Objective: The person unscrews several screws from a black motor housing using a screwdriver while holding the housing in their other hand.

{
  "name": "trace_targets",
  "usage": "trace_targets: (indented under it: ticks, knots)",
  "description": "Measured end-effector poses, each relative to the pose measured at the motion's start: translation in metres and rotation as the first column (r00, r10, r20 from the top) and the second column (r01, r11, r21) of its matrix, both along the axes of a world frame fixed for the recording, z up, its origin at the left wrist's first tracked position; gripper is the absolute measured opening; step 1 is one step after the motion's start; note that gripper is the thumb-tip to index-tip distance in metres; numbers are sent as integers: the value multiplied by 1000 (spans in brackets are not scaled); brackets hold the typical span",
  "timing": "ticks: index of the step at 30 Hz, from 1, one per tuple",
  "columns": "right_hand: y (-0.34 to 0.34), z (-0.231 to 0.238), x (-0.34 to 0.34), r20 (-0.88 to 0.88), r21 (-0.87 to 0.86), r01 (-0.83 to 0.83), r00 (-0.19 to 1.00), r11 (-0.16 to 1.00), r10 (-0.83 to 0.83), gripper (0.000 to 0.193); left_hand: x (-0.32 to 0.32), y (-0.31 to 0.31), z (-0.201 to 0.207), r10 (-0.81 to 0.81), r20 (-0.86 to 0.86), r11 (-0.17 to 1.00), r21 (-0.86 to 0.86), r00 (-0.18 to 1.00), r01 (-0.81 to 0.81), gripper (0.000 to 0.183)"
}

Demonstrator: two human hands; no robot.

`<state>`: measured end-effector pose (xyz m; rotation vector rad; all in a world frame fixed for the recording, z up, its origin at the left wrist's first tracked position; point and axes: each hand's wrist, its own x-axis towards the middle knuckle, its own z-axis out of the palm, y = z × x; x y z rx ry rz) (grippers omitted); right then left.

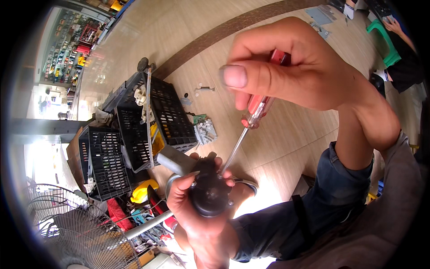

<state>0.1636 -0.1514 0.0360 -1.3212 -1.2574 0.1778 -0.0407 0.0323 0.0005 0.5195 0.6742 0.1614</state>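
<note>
Black housing (208,190) lies clasped between left fingers (178,190); right fingers (262,80) grip a screwdriver (257,107).

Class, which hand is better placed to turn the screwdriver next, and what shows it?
Probably the right hand: it grips the screwdriver by its handle, tip at the black part. The left hand holds that part, so seems better suited to steadying it.

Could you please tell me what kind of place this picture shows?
It is probably a repair shop or workshop: the right hand holds a screwdriver at a dark rounded part in the left hand, slotted black crates stand nearby, and loose parts lie on the floor.
</note>
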Motion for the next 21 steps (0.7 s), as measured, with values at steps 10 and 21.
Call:
trace_targets:
  ticks: [10,21]
  knots:
    - [-6,-3,12,17,-263,-12,1000,965,17,25,1,-1,0,-3,-10,999,41,1000,4,43]
    - [-1,-9,8,3,-34,-2,1000,999,2,23,1,-1,0,-6,-8,998,57,1000,7,42]
